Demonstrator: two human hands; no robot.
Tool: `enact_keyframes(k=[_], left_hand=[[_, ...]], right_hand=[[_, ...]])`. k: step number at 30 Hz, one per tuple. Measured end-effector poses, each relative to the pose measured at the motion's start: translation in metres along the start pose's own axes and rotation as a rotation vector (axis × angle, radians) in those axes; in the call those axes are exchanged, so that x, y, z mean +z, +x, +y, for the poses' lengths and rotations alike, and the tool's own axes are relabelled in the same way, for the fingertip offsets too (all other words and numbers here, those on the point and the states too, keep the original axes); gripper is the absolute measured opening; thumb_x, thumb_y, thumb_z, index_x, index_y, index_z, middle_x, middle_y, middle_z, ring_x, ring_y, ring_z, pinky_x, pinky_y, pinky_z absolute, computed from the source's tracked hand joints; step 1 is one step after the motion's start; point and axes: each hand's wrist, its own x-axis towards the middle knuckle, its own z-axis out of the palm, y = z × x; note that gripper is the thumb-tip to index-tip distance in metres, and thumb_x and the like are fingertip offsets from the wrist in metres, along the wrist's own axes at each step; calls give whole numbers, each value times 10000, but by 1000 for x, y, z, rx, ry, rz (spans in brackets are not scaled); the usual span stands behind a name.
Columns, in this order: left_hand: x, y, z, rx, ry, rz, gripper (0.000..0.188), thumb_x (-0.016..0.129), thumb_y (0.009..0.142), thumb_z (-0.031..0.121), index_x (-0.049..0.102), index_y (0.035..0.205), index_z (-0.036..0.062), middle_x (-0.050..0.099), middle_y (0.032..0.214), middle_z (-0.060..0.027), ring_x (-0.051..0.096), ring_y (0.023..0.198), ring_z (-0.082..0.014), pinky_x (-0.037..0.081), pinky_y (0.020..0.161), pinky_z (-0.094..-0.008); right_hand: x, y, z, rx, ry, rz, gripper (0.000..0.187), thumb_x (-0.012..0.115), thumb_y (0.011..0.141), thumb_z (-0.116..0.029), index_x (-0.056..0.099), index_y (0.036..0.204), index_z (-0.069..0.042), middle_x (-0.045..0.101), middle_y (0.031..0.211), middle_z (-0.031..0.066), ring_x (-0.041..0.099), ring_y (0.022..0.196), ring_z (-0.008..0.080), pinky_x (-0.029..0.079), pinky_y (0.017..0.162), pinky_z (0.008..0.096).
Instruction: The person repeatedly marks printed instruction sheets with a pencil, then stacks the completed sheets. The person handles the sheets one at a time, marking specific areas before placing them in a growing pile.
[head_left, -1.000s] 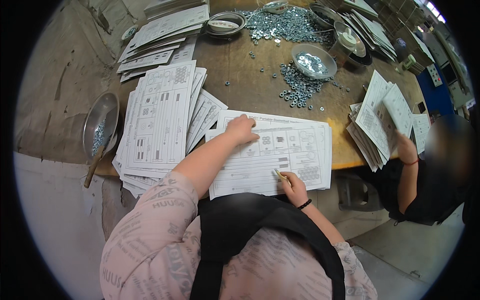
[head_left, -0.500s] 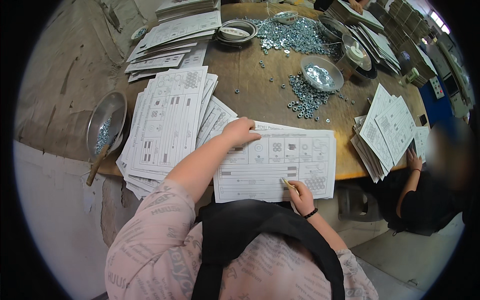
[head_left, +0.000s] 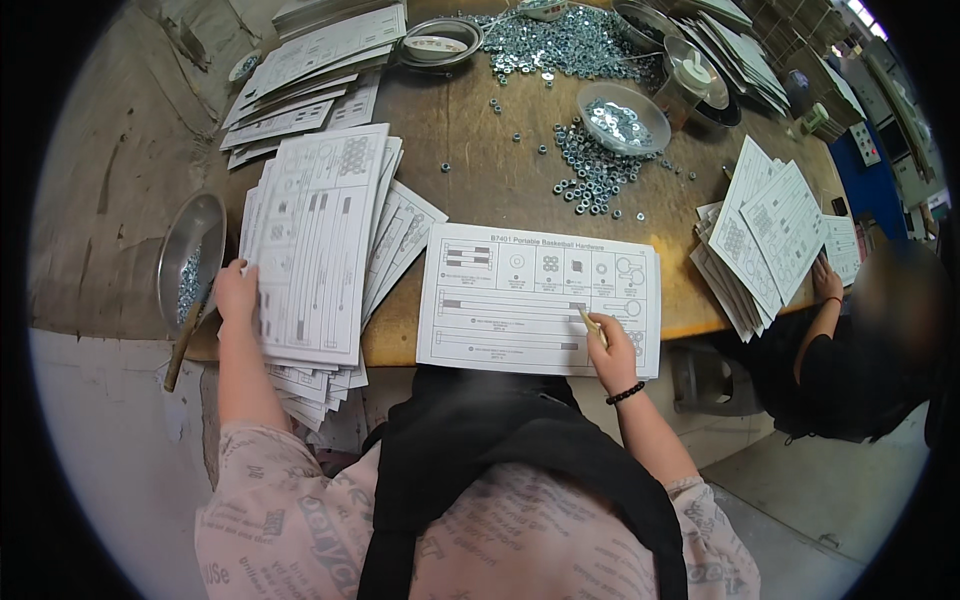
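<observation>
My left hand [head_left: 237, 291] grips the left edge of a pile of printed white sheets [head_left: 310, 240] with line drawings of hardware. The pile's lower sheets fan out unevenly. In front of me lies a small stack of like printed sheets [head_left: 480, 345], its long side along the table's near edge. My right hand [head_left: 613, 354] is closed around a thin tan stick-like tool [head_left: 590, 322], whose tip points at the top sheet. A dark bead bracelet circles that wrist.
A metal bowl of small parts [head_left: 190, 262] with a wooden-handled tool [head_left: 180, 350] stands left. Loose nuts [head_left: 600, 180], a plastic bowl of washers [head_left: 625, 125] and more sheet stacks [head_left: 320, 65] lie farther back. Another person's hand [head_left: 827, 280] touches sheets at right.
My left hand has moved from the front stack to the left pile's outer edge. The front stack's top heading now shows uncovered. My right hand keeps the tool. The view has shifted slightly.
</observation>
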Motion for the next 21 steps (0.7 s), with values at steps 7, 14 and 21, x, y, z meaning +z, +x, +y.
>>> enact_keyframes(k=[7, 14, 21], left_hand=[[41, -89, 203, 508, -524, -291, 394, 609, 750, 153, 509, 1114, 41, 467, 1226, -137, 415, 1160, -291, 322, 968, -366], [134, -183, 319, 1109, -406, -457, 577, 606, 747, 282, 422, 1221, 10, 347, 1325, -156, 303, 1245, -289, 244, 1030, -394], [145, -188, 316, 1184, -344, -403, 601, 548, 761, 320, 392, 1247, 3, 331, 1338, -152, 281, 1256, -285, 199, 1046, -406]], right_hand=[[11, 52, -3, 64, -170, 46, 238, 523, 801, -158, 563, 1016, -65, 613, 861, 170, 590, 806, 313, 464, 690, 346], [27, 81, -11, 50, -397, 72, 218, 482, 816, -199, 584, 961, -71, 617, 828, 151, 584, 736, 331, 461, 637, 411], [33, 87, -10, -73, -545, 48, 205, 485, 807, -177, 576, 945, -55, 611, 752, 150, 583, 674, 322, 465, 591, 412]])
